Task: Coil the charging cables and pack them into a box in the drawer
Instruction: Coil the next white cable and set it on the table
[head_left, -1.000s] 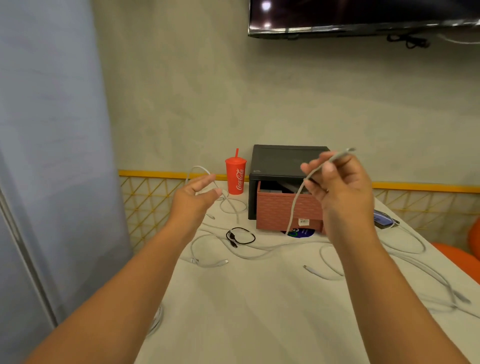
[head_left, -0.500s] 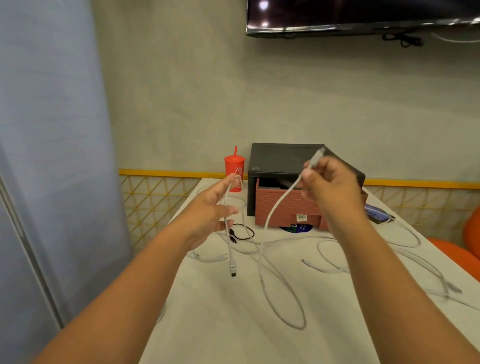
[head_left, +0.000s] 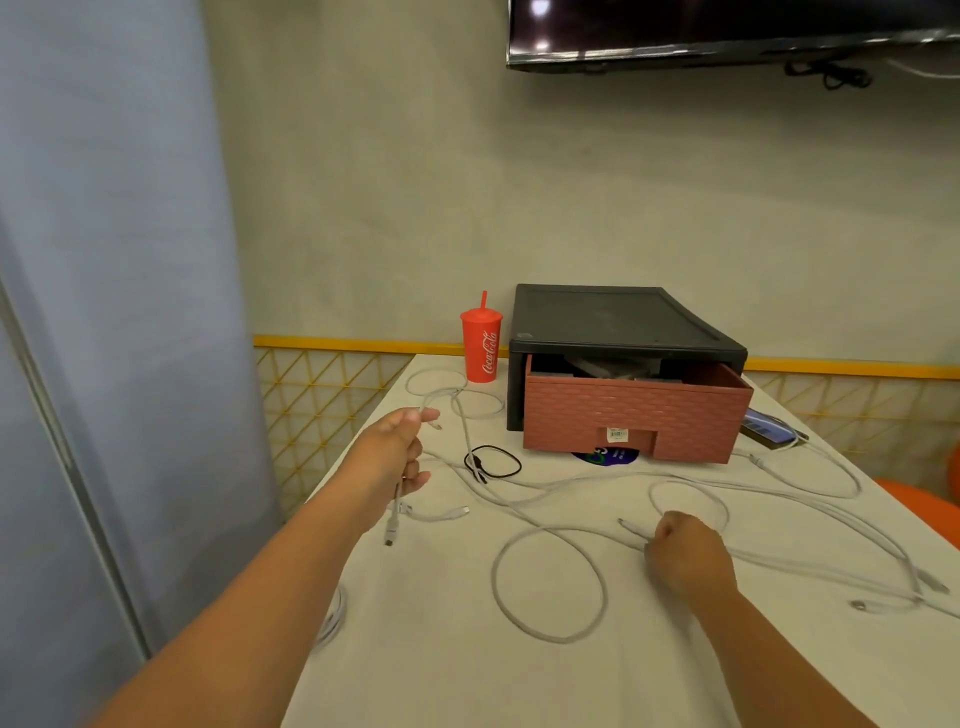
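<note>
Left hand (head_left: 400, 452) raised above white tabletop (head_left: 441, 675), clenched on thin white charging cable (head_left: 545, 582); plug end dangles below fist. Right hand (head_left: 685, 558) down on table, fisted around same cable where wide loop lies. More white cables (head_left: 810, 514) sprawl across table. Small black cable (head_left: 493, 462) coiled near pink brick-pattern drawer (head_left: 634, 415), pulled open from black plastic cabinet (head_left: 613, 317). Red lidded cup with straw (head_left: 481, 348) just left of cabinet
</note>
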